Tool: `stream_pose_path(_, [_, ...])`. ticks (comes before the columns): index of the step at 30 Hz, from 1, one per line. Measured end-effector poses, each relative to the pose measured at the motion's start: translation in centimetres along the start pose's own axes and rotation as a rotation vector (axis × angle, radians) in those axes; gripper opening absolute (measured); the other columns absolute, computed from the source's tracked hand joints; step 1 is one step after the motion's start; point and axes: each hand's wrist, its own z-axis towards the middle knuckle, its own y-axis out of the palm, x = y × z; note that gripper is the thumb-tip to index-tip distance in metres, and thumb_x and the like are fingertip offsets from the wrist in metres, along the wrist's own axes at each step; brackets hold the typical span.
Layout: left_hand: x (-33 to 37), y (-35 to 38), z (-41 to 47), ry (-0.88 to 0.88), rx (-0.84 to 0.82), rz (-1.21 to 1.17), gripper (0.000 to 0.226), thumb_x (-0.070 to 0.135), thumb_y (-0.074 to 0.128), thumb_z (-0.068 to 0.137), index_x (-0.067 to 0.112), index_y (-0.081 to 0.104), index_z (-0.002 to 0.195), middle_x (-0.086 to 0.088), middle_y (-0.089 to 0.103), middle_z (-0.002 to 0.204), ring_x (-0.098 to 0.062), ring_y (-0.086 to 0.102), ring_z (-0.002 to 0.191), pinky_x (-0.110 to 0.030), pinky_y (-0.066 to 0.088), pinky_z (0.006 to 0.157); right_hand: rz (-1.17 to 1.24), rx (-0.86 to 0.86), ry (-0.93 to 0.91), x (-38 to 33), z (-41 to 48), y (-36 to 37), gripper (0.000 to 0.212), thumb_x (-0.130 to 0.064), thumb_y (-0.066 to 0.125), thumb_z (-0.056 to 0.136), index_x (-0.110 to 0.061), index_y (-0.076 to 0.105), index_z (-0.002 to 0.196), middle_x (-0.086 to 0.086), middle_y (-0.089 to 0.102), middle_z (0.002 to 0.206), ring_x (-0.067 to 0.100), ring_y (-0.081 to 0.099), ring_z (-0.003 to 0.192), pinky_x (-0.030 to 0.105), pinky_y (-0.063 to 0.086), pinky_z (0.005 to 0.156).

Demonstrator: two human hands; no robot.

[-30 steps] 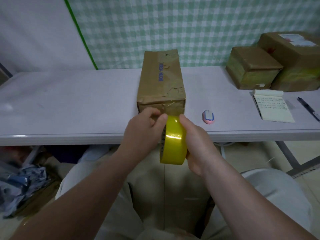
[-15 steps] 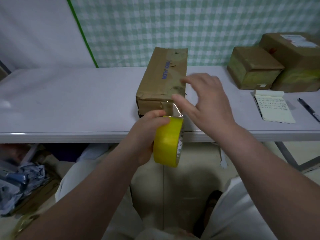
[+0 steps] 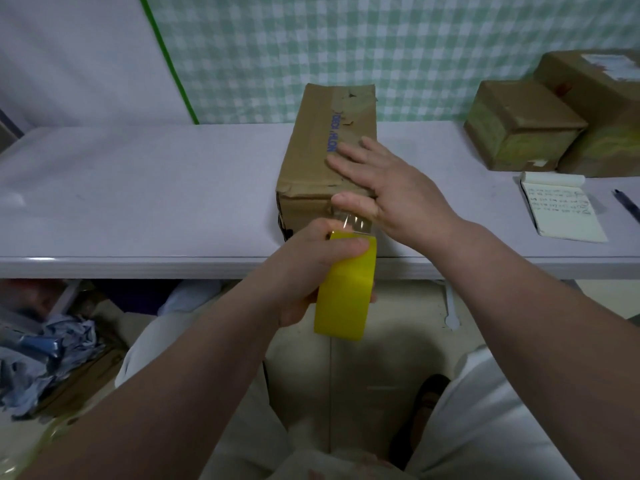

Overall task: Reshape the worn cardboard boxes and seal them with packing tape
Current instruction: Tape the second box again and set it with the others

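A long worn cardboard box with blue print lies lengthwise on the white table, its near end at the front edge. My left hand grips a yellow roll of packing tape just below the table edge. A short clear strip of tape runs from the roll up to the box's near end. My right hand lies flat with fingers spread on the box's top near corner, thumb pressing the tape onto the edge.
Two more cardboard boxes stand at the back right. A notepad and a pen lie in front of them. Crumpled blue material sits on the floor under the table at left.
My right hand let go of the roll, rose to the box and now presses flat on its top. My left hand took over the roll and pulled the tape taut.
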Motion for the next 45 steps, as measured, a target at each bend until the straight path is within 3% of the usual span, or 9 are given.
stream_pose_path(8, [0.2, 0.3, 0.1, -0.093, -0.005, -0.058, 0.013, 0.010, 0.055, 0.092, 0.003, 0.056, 0.103, -0.012, 0.063, 0.067, -0.020, 0.064, 0.051, -0.029, 0.055, 0.049, 0.015, 0.018, -0.003, -0.1, 0.0, 0.0, 0.060, -0.051, 0.046, 0.091, -0.030, 0.036, 0.146, -0.008, 0.026, 0.157, 0.017, 0.013, 0.147, 0.038, 0.025, 0.115])
stream_pose_path(13, [-0.7, 0.3, 0.4, -0.071, -0.020, -0.125, 0.021, 0.009, 0.052, 0.094, 0.004, 0.050, 0.115, -0.018, 0.063, 0.070, -0.027, 0.064, 0.059, -0.036, 0.057, 0.059, 0.067, 0.025, -0.006, -0.1, -0.2, 0.0, 0.058, -0.048, 0.047, 0.093, -0.027, 0.036, 0.146, -0.005, 0.025, 0.157, 0.017, 0.012, 0.147, 0.032, 0.020, 0.114])
stream_pose_path(17, [-1.3, 0.2, 0.8, -0.071, -0.051, -0.204, 0.032, 0.006, 0.048, 0.095, 0.010, 0.044, 0.126, -0.024, 0.063, 0.077, -0.033, 0.062, 0.067, -0.041, 0.050, 0.068, 0.364, 0.452, 0.161, 1.4, -1.6, 1.1, 0.043, -0.035, 0.042, 0.100, -0.016, 0.052, 0.137, 0.001, 0.049, 0.143, 0.003, 0.039, 0.131, 0.009, 0.025, 0.104])
stream_pose_path(19, [-1.3, 0.0, 1.0, -0.058, -0.056, -0.207, 0.034, 0.005, 0.049, 0.094, 0.013, 0.045, 0.127, -0.023, 0.063, 0.080, -0.034, 0.063, 0.071, -0.041, 0.051, 0.068, 0.285, 0.579, 0.410, 3.2, -2.5, 1.8, 0.036, -0.027, 0.044, 0.099, -0.014, 0.060, 0.129, 0.002, 0.063, 0.128, 0.011, 0.054, 0.118, 0.015, 0.037, 0.093])
stream_pose_path(23, [-1.2, 0.0, 1.2, -0.037, -0.036, -0.269, 0.033, 0.001, 0.047, 0.093, 0.008, 0.047, 0.125, -0.023, 0.062, 0.076, -0.032, 0.062, 0.067, -0.039, 0.050, 0.067, -0.024, 0.284, 0.758, 7.0, -4.4, 4.1, 0.034, -0.026, 0.042, 0.098, -0.012, 0.059, 0.125, 0.014, 0.060, 0.123, 0.035, 0.048, 0.118, 0.037, 0.040, 0.084])
stream_pose_path(26, [-1.1, -0.1, 1.6, -0.031, 0.007, -0.262, 0.030, 0.005, 0.050, 0.093, 0.007, 0.049, 0.123, -0.021, 0.064, 0.076, -0.032, 0.064, 0.069, -0.038, 0.053, 0.066, -0.052, 0.189, 0.789, 7.8, -4.9, 5.6, 0.031, -0.032, 0.041, 0.099, -0.008, 0.060, 0.098, 0.021, 0.057, 0.112, 0.038, 0.046, 0.111, 0.035, 0.031, 0.074])
stream_pose_path(30, [-0.8, -0.3, 1.7, -0.054, 0.035, -0.237, 0.023, 0.016, 0.057, 0.092, 0.008, 0.054, 0.113, -0.021, 0.065, 0.078, -0.032, 0.064, 0.070, -0.039, 0.052, 0.069, 0.001, 0.197, 0.786, 7.8, -4.3, 5.4, 0.026, -0.027, 0.052, 0.094, -0.006, 0.061, 0.106, 0.019, 0.057, 0.109, 0.038, 0.049, 0.105, 0.035, 0.037, 0.076])
stream_pose_path(38, [-1.4, 0.0, 1.6, -0.029, 0.058, -0.223, 0.014, 0.017, 0.052, 0.095, 0.006, 0.058, 0.101, -0.022, 0.065, 0.075, -0.033, 0.064, 0.065, -0.041, 0.053, 0.072, 0.347, 0.257, 0.677, 4.9, -4.4, 4.2, 0.029, -0.015, 0.053, 0.093, -0.017, 0.056, 0.122, 0.007, 0.060, 0.111, 0.021, 0.057, 0.092, 0.031, 0.048, 0.080])
stream_pose_path(45, [-1.6, 0.4, 1.7, -0.007, 0.089, -0.196, 0.020, 0.019, 0.046, 0.099, 0.005, 0.060, 0.100, -0.021, 0.066, 0.072, -0.030, 0.065, 0.061, -0.040, 0.053, 0.070, 1.505, 0.307, 0.782, 1.1, -5.1, 1.0, 0.033, 0.006, 0.040, 0.093, -0.010, 0.055, 0.117, 0.006, 0.055, 0.085, 0.013, 0.048, 0.059, 0.019, 0.048, 0.053])
